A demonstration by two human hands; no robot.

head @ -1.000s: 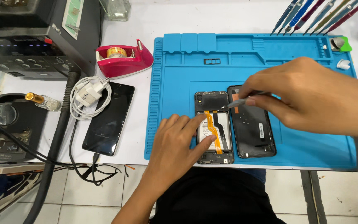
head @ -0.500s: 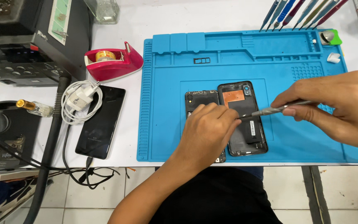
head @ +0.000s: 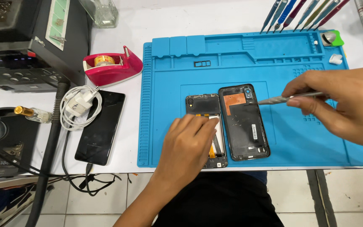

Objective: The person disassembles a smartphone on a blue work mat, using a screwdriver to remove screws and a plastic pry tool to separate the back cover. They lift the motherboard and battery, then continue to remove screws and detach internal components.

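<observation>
Your left hand lies flat, fingers loosely spread, pressing on the opened phone body near the middle of the blue repair mat. Your right hand is closed in a pinch around metal tweezers, their tip hovering just beside the top corner of the detached black back cover, which lies touching the phone body's right side on the mat.

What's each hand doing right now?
Left hand: empty, fingers resting flat on the opened phone.
Right hand: closed on thin metal tweezers, tip beside the back cover.
</observation>
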